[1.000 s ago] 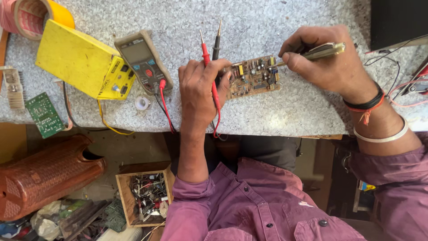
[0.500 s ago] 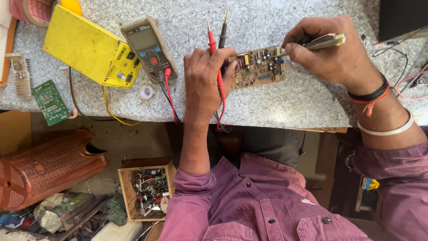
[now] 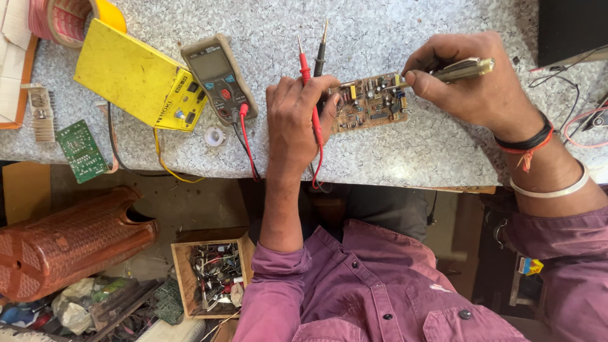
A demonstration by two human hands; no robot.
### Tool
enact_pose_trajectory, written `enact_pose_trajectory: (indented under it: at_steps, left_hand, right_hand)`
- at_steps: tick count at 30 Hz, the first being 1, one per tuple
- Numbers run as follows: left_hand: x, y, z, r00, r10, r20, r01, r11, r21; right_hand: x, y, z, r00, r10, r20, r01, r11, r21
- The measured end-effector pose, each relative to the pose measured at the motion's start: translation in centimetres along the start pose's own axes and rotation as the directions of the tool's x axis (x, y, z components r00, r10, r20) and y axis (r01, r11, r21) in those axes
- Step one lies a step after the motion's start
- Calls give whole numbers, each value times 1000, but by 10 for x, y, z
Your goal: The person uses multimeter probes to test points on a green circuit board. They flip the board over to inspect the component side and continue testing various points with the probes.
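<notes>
A brown circuit board [image 3: 370, 101] with many small parts lies on the speckled stone bench [image 3: 411, 158]. My left hand [image 3: 294, 123] rests on the board's left end and grips a red probe [image 3: 305, 66] and a black probe [image 3: 320, 54], tips pointing away from me. My right hand [image 3: 475, 79] holds a brass-coloured pen-like tool [image 3: 462, 68] whose tip touches the board's upper right part. The probe leads run to a grey multimeter [image 3: 218, 76] at the left.
A yellow box [image 3: 136, 76], tape rolls [image 3: 63, 19], a small green board [image 3: 81, 151] and a small white ring [image 3: 215, 135] lie at the left. Thin wires [image 3: 573, 95] trail at the right. Below the bench stand an orange basket [image 3: 69, 240] and a wooden box of parts [image 3: 212, 275].
The view has shifted slightly. Both hands stay on the board; the right hand's tool has moved a little along the board's upper right edge.
</notes>
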State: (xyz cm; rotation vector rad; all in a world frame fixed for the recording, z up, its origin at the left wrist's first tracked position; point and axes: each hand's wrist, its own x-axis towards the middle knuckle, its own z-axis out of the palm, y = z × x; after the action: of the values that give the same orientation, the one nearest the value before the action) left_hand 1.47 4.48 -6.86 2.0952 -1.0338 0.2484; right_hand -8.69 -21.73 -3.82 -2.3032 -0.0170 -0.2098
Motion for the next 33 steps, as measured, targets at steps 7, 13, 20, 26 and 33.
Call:
enact_pose_trajectory:
  at_steps: [7, 13, 20, 26, 33]
  left_hand:
    - [2, -3, 2, 1000, 3, 7, -2, 1000, -2]
    - [3, -2, 3, 1000, 9, -1, -9, 1000, -3]
    - [5, -3, 2, 1000, 4, -1, -4, 1000, 2]
    - [6, -3, 0, 1000, 7, 0, -7, 1000, 5]
    - [4, 0, 0, 1000, 0, -11, 0, 1000, 2]
  right_hand:
    - [5, -2, 0, 999, 2, 43, -3, 1000, 27]
    - [6, -5, -1, 998, -3, 70, -1, 998, 55]
    - [9, -8, -2, 997, 16, 70, -20, 999, 50]
    - [10, -8, -1, 999, 8, 51, -10, 999, 36]
    - [7, -7, 1, 998, -37, 50, 39, 999, -29]
